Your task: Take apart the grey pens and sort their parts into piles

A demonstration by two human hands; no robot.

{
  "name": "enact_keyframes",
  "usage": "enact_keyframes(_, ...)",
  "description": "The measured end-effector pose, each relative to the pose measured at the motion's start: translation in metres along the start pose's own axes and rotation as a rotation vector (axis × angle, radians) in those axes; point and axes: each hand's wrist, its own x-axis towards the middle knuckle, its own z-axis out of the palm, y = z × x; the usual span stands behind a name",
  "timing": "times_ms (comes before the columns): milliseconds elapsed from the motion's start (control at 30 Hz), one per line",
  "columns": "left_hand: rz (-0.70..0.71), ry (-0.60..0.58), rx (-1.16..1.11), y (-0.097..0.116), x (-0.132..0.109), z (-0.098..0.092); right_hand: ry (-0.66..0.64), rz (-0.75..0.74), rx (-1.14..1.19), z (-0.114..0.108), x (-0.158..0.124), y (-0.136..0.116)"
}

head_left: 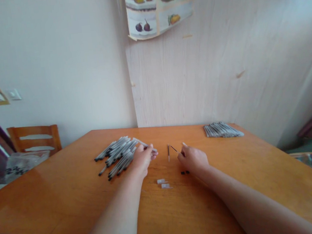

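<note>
My left hand (143, 158) is closed around a clear pen barrel (153, 150), held just right of a heap of pens (120, 151). My right hand (193, 159) is pinched shut over the middle of the table, where a thin dark pen refill (174, 148) runs up to its fingertips. A pale tip shows above that hand; its kind is unclear. Between the hands another refill (168, 152) lies on the wood. Two small black caps (183, 173) sit under my right wrist. Nearer me lie two clear pen caps (165, 186).
The wooden table (70, 203) reaches to the wall. A flat row of pens (222, 130) lies at its far right. A wooden chair (36, 137) stands at the left, with a plastic bag (26, 163) of dark pieces by it.
</note>
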Motion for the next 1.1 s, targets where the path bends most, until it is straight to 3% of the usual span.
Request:
enact_keyframes(233,0.029,-0.045,0.145,-0.008,-0.001,0.004,-0.024,-0.048,0.008,0.003,-0.001,-0.003)
enact_keyframes(833,-0.008,-0.121,0.257,-0.009,-0.006,0.007,-0.028,-0.314,0.204,0.010,0.004,0.000)
enact_keyframes(1100,-0.026,-0.135,0.255,-0.011,-0.007,0.009,-0.053,-0.357,0.214,0.016,0.006,0.002)
